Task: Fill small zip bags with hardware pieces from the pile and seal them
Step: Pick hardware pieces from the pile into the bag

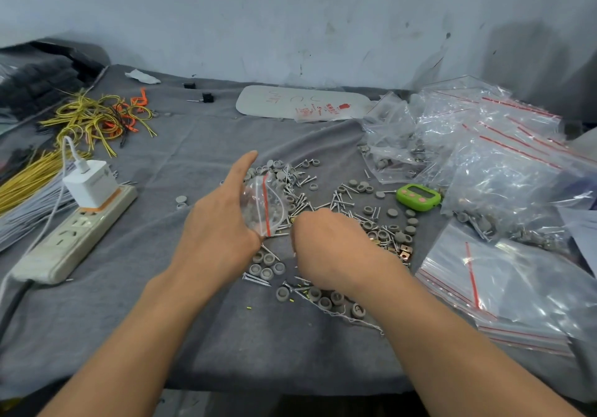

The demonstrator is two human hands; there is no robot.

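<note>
My left hand holds a small clear zip bag with a red seal strip, its mouth turned toward the right; some grey pieces show inside it. My right hand is closed, fingers pinched together right beside the bag's mouth, and what they hold is hidden. The pile of hardware, grey round caps, screws and a few copper pieces, is spread over the grey cloth under and beyond both hands. A flat stack of empty zip bags lies at the right.
Filled and loose zip bags are heaped at the back right. A green timer sits beside them. A power strip with a white charger lies at the left, with yellow and orange wires behind it.
</note>
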